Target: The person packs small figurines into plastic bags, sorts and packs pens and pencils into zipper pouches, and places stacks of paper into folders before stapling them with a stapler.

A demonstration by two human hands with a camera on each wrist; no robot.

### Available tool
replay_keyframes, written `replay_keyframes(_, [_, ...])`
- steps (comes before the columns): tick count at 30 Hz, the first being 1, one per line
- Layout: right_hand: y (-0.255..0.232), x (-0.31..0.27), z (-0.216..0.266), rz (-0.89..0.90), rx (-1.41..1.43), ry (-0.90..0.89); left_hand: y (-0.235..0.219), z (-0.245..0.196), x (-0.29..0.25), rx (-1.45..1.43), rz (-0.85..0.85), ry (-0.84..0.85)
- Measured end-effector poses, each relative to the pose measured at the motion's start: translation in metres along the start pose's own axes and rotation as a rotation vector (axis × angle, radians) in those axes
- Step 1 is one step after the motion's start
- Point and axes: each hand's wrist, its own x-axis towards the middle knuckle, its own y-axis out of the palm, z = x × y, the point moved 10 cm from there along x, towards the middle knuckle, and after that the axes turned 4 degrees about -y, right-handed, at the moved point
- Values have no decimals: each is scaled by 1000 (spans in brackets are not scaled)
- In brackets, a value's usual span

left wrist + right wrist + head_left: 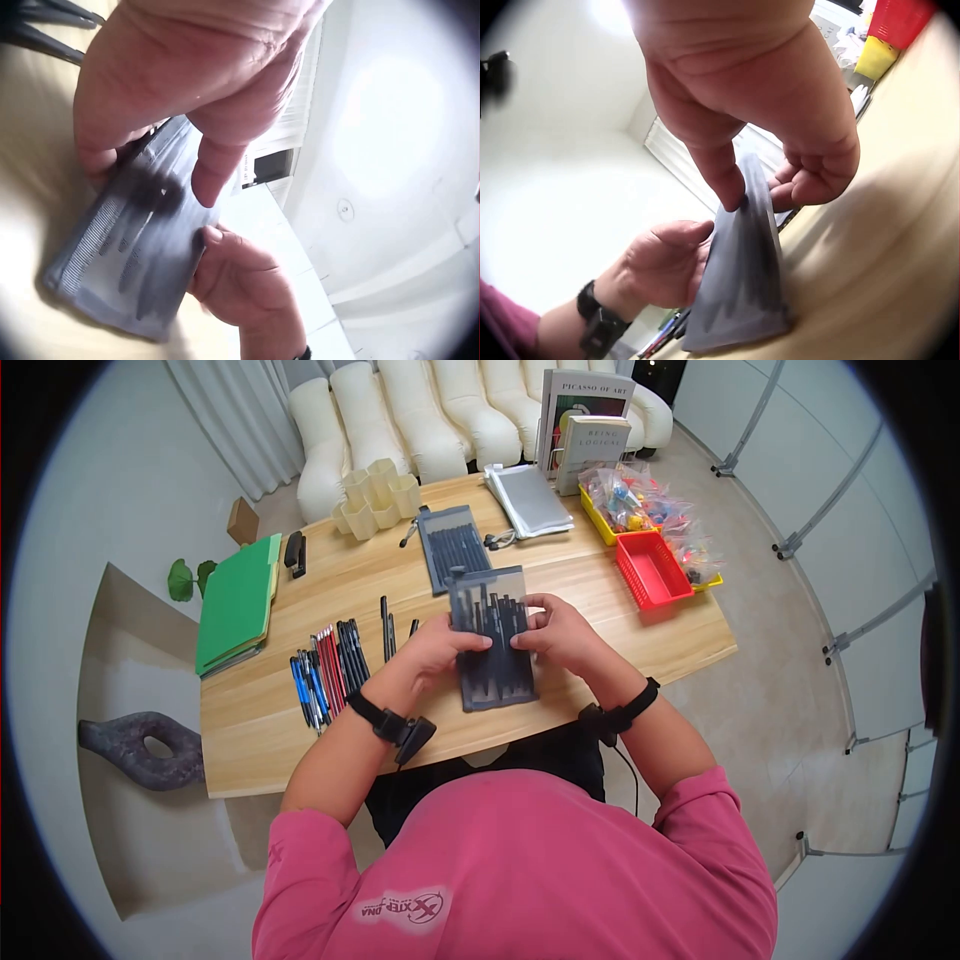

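A translucent grey zip pouch (487,695) with several dark pens inside is held up over the front of the table. My left hand (437,647) grips its left side, thumb across the front and fingers behind. On the opposite edge, my right hand (566,634) pinches the pouch between thumb and fingers. The left wrist view shows the pouch (127,277) tilted, with the left thumb on its face. In the right wrist view the right thumb presses the pouch (739,292) near its upper end. A second grey pouch (455,540) of dark pens lies just beyond.
Loose blue, red and black pens (330,665) lie left of the hands, with a black pen (387,628) nearer. Behind are a cream hexagonal holder (378,500), a black stapler (294,555), green folders (238,600), pale pouches (530,500), books (590,445) and a red basket (652,572).
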Motion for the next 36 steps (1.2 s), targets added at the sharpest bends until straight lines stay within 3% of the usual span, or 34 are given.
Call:
replay_keyframes(1, [6, -2, 6, 55, 124, -21, 8, 0, -3, -188, 100, -7])
replay_keyframes(5, [18, -22, 56, 166, 229, -144, -2, -38, -33, -21, -43, 222])
replay_keyframes(6, [18, -27, 69, 174, 221, -190, -1, -43, -38, -21, -44, 223])
replay_keyframes(9, [19, -34, 85, 160, 224, -294, 4, -69, -54, 19, -40, 465])
replay_keyframes(13, [24, -32, 75, 165, 343, -369, 7, -60, -53, -10, -3, 447])
replay_keyframes(15, [28, -33, 67, 150, 338, -349, 1, -39, -38, 257, -50, 341])
replay_keyframes(22, [27, -22, 49, 163, 95, -213, -3, -43, -32, 100, -24, 396])
replay_keyframes(26, [29, -29, 64, 110, 221, -326, 3, -52, -46, 158, -33, 404])
replay_keyframes(29, [29, -24, 53, 71, 307, -311, 5, -47, -44, 146, -25, 405])
replay_keyframes(31, [35, -17, 40, 154, 170, -219, 4, -41, -39, 122, 7, 382])
replay_keyframes(34, [27, -18, 40, 123, 25, -154, -1, -33, -36, 57, 24, 325])
replay_keyframes(36, [34, -19, 37, 154, 162, -186, -4, -36, -39, 96, 1, 337])
